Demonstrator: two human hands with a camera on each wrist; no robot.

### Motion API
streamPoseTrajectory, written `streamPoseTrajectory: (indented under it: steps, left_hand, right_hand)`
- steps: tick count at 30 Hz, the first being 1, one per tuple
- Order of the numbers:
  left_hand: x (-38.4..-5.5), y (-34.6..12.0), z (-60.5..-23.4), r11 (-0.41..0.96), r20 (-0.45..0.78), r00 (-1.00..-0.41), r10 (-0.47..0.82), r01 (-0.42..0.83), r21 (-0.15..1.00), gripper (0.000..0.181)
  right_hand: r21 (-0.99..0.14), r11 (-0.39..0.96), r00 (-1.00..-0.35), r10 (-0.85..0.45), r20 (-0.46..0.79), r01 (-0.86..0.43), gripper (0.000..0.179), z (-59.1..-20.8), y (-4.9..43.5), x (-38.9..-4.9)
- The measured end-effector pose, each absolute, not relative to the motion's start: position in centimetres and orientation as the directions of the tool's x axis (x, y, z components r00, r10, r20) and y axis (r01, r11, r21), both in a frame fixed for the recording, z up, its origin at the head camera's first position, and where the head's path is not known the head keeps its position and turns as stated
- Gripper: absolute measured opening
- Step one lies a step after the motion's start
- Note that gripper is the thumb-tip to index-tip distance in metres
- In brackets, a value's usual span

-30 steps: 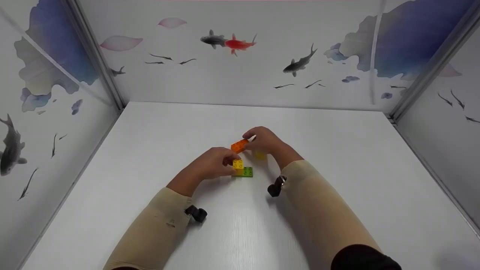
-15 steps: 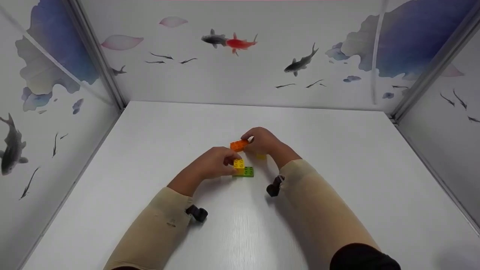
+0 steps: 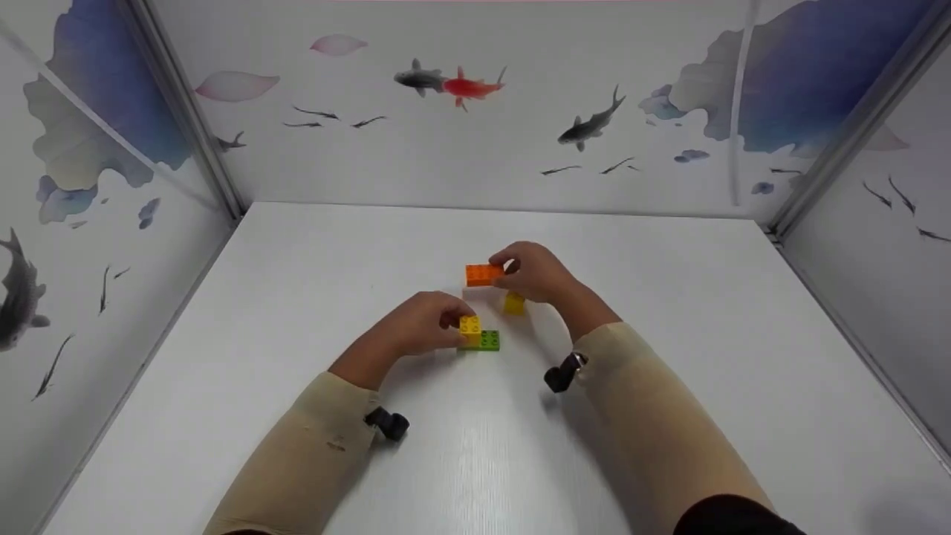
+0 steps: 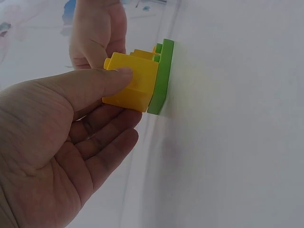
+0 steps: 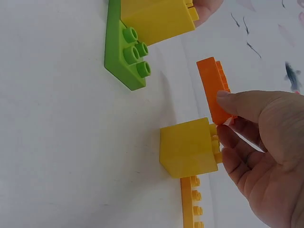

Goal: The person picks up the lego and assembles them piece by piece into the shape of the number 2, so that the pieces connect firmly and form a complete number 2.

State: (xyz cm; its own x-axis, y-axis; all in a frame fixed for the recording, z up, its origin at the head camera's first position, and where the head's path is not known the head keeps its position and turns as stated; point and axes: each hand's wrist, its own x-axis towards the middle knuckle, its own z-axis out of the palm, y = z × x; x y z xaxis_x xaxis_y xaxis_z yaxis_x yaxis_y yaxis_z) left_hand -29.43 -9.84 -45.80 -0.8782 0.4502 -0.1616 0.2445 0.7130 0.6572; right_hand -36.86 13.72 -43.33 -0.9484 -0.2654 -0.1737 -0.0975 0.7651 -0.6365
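Note:
With thumb and fingers, my left hand (image 3: 423, 323) pinches a yellow toy building brick (image 3: 469, 331) that sits on the left part of a flat green brick (image 3: 489, 340). Bare studs show on the green piece's right part, and the left wrist view has my thumb across the yellow brick (image 4: 130, 92). Farther back, my right hand (image 3: 536, 273) grips the right end of an orange brick (image 3: 481, 275), which looks raised off the table. In the right wrist view the orange brick (image 5: 212, 85) is held between thumb and fingers. A second yellow brick (image 3: 514, 303) stands just below that hand.
A yellow-orange studded strip (image 5: 188, 204) shows past the second yellow brick in the right wrist view; the head view does not show it clearly. The white table (image 3: 297, 260) meets printed panels (image 3: 475, 148) at the back and sides.
My right hand has moved back and slightly right with the orange brick, which has turned level across the view. More of the second yellow brick shows. My left hand stays in place.

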Motion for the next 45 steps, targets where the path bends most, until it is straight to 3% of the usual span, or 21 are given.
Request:
streamPoseTrajectory:
  steps: [32, 45]
  left_hand:
    - [-29.4, -9.9, -45.8, 0.702, -0.150, -0.879, 0.454, 0.248, 0.668, 0.036]
    - [-29.1, -10.0, -45.6, 0.698, -0.141, -0.879, 0.456, 0.255, 0.669, 0.040]
  right_hand:
    - [-0.669, 0.675, -0.928, -0.368, 0.062, -0.313, 0.034, -42.8, 17.1, -30.1]
    - [-0.679, 0.643, -0.904, -0.422, 0.073, -0.355, 0.028, -42.9, 16.1, -28.9]
